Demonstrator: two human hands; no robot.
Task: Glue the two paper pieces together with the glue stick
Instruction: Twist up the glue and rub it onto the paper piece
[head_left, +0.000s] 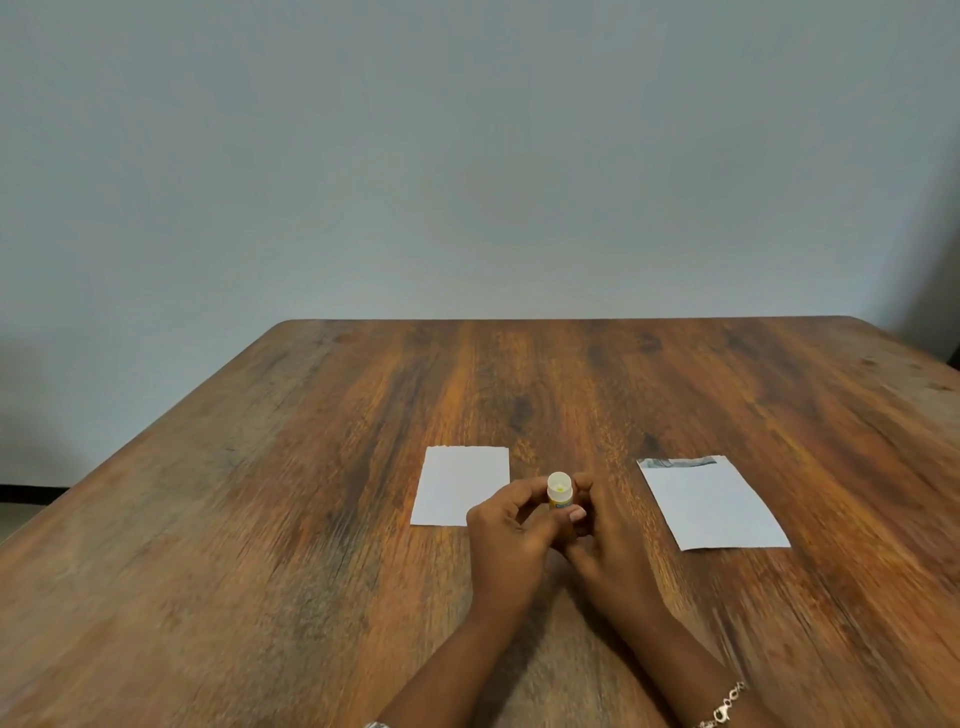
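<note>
Both hands grip small yellow glue stick (560, 493) upright, translucent cap on top: left hand (511, 540), right hand (605, 535). Left white paper sheet (460, 486) nearer; right white paper sheet (714, 506) farther.

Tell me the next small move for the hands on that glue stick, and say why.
Probably pull the cap off. Both the left hand and the right hand grip the glue stick, upright, with its translucent cap seemingly still on. The left paper and right paper lie flat and apart on the table, so no glue can go on until the stick is open.
</note>
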